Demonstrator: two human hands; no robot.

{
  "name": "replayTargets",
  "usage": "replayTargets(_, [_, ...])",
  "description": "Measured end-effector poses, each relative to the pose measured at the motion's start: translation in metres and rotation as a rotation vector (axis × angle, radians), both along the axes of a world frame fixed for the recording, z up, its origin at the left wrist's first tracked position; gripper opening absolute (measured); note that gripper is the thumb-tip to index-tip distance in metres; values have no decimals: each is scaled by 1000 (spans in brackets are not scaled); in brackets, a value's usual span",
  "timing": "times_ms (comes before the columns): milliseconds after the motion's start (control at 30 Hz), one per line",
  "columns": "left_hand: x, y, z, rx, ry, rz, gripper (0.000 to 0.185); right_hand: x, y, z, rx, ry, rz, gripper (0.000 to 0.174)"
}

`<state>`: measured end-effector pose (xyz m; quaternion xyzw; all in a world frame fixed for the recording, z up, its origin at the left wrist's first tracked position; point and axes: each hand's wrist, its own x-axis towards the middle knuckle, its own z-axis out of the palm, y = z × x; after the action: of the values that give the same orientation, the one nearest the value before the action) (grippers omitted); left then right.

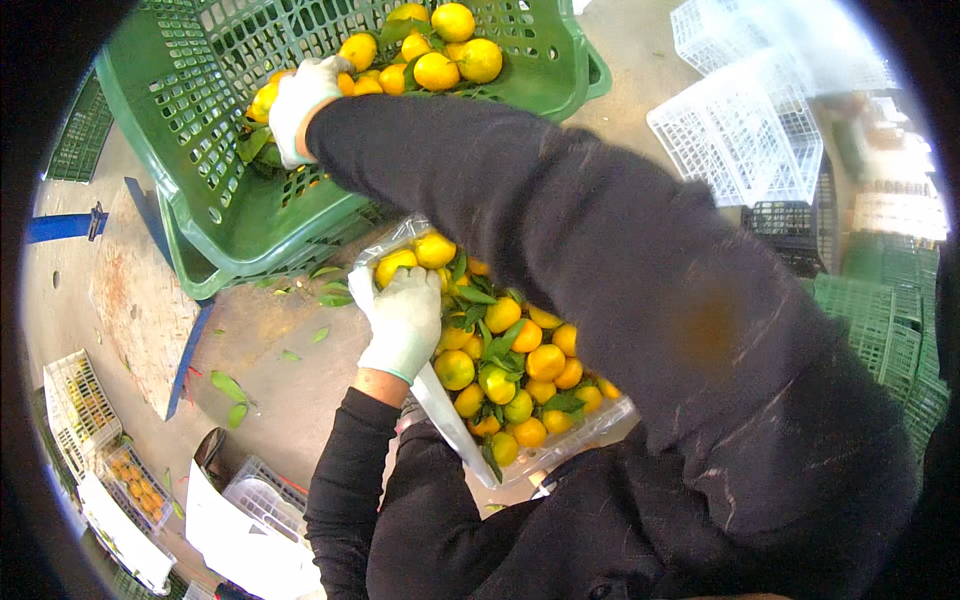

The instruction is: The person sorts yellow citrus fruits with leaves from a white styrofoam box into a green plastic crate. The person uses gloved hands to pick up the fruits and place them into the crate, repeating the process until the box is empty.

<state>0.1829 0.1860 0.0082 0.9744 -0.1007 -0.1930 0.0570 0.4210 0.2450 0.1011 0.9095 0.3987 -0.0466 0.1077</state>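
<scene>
Both my hands wear white knit gloves. My left hand [409, 322] rests at the near-left corner of a lined box [457, 420], its fingertips against a yellow-orange mandarin [396, 266]. The box, with clear plastic around its rim, holds many mandarins [545, 362] with green leaves. Across the box stretches my right arm, and my right hand [304, 105] reaches into a large green plastic crate [247, 240]. It is among mandarins [436, 71] and leaves lying there. The glove hides its fingertips, so whether it grips a fruit is unclear. My right sleeve covers part of the box.
Beneath the green crate sits another green crate [176, 255]. A wooden board with blue edges [131, 300] lies at left, near loose leaves [227, 386] on the floor. White crates [739, 127] and green crates [870, 315] stand at right; a crate of fruit [139, 487] is lower left.
</scene>
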Motion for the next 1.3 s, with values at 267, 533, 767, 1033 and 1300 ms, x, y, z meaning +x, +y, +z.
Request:
replayTargets(267, [-2,4,-7,-86,-82,-16,22,55,-81,84,583,300,-142,68])
replayTargets(533, [-3,3,-5,-152,-142,-13,23,-71,-264,97,601,936,-126,72])
replayTargets(767, [-4,1,-1,-164,-177,-4,23,-122,-315,-37,162,536,-88,48])
replayTargets(1033, [-5,0,-8,-99,-230,8,16,-120,-331,-89,36,595,-34,17])
replayTargets(1300, [-8,-1,-9,-204,-243,46,18,-81,-244,40,595,858,444,26])
